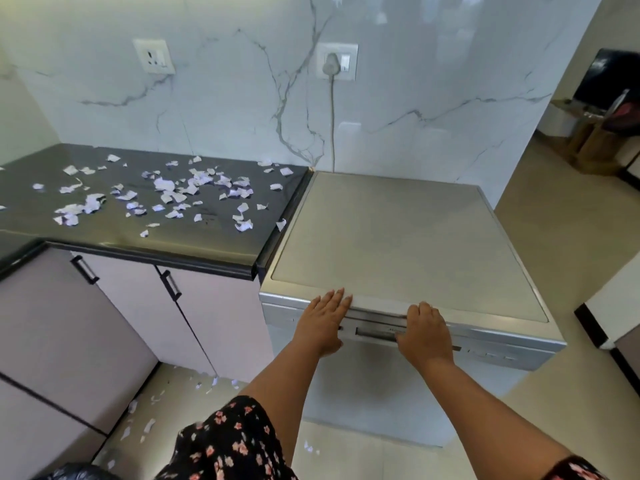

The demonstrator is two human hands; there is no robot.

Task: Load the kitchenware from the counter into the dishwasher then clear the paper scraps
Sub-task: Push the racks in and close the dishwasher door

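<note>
We hold both bare arms stretched forward, our left grip (323, 320) flat with fingers straight against the dishwasher (398, 237) front, our right grip (424, 332) just beside it, fingers curled over the top edge, thumb tucked below.

Your counter (207, 244) is glossy dark stone strewn with crumpled paper scraps (166, 188); the dishwasher (408, 237) shows matt, brushed metal.

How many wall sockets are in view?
2. The left socket is above the counter; the right socket, with a plug in it, above the dishwasher. None seem hidden.
</note>
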